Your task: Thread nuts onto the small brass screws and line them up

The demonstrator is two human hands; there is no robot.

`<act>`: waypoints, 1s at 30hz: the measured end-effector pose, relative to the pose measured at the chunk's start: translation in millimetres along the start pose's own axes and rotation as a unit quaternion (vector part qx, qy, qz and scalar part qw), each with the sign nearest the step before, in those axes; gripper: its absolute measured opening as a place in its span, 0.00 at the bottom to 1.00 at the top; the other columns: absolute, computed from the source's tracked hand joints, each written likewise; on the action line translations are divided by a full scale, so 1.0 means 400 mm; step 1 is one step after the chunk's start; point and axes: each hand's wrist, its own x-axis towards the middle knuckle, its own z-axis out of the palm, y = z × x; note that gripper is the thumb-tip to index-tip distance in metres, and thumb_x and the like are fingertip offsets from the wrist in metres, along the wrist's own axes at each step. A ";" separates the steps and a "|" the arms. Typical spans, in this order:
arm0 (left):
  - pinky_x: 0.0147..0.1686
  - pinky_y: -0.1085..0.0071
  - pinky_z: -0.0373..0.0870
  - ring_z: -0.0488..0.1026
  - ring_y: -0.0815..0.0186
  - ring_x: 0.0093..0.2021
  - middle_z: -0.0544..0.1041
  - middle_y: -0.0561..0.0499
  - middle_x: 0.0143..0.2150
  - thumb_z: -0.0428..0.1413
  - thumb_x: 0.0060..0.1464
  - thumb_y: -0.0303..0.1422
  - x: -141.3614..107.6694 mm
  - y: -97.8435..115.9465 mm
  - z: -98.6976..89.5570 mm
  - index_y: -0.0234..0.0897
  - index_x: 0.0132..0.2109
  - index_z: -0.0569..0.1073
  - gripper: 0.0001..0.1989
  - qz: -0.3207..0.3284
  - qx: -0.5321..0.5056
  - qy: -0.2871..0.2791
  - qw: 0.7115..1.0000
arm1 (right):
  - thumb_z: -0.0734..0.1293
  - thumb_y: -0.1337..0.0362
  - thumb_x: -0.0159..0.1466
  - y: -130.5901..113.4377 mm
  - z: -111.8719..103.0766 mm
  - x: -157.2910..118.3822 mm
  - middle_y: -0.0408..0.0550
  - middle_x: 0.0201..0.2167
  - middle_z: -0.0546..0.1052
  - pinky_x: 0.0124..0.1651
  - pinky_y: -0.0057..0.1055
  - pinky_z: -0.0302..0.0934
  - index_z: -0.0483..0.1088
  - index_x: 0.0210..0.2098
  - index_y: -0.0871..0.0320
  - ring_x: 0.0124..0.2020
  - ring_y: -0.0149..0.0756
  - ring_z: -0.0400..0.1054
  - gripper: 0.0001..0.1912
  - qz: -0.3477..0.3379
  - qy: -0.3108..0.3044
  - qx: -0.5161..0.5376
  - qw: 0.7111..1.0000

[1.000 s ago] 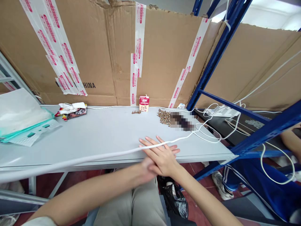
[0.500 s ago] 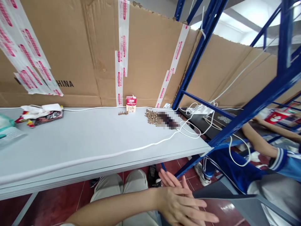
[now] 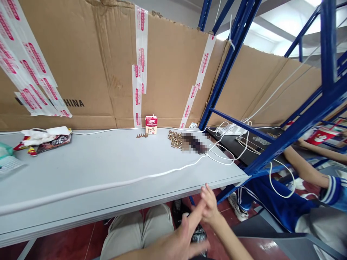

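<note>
Below the table's front edge my left hand [image 3: 176, 238] reaches in from the lower left, its fingers spread and somewhat smeared by motion. Its fingertips touch my right hand [image 3: 210, 206], which points upward with its fingers mostly stretched out. I see nothing held in either hand. On the table beyond them lies a pile of small brass-coloured metal pieces [image 3: 175, 139], beside a blurred-out patch [image 3: 195, 143]. A short row of similar small pieces [image 3: 142, 135] sits left of the pile, by a small red and cream carton [image 3: 151, 125].
A white cable [image 3: 162, 174] crosses the grey table [image 3: 108, 159]. Crumpled snack wrappers [image 3: 46, 139] lie at the left. A blue metal frame [image 3: 292, 131] rises at the right. Beyond it, a co-worker's arm [image 3: 306, 166] rests at a black tabletop. Taped cardboard [image 3: 173, 72] stands behind.
My hands were pressed together with the left over the right. Now they have slid apart and turned; the right shows more fully and higher, the left has drawn back leftward.
</note>
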 end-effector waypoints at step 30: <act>0.57 0.53 0.50 0.49 0.53 0.62 0.54 0.47 0.62 0.42 0.57 0.41 -0.176 -0.062 -0.792 0.42 0.53 0.65 0.20 -0.043 0.600 0.448 0.662 | 0.48 0.52 0.66 0.543 0.109 0.169 0.51 0.51 0.67 0.54 0.50 0.56 0.76 0.35 0.52 0.54 0.45 0.57 0.26 0.301 -0.195 -0.099 0.928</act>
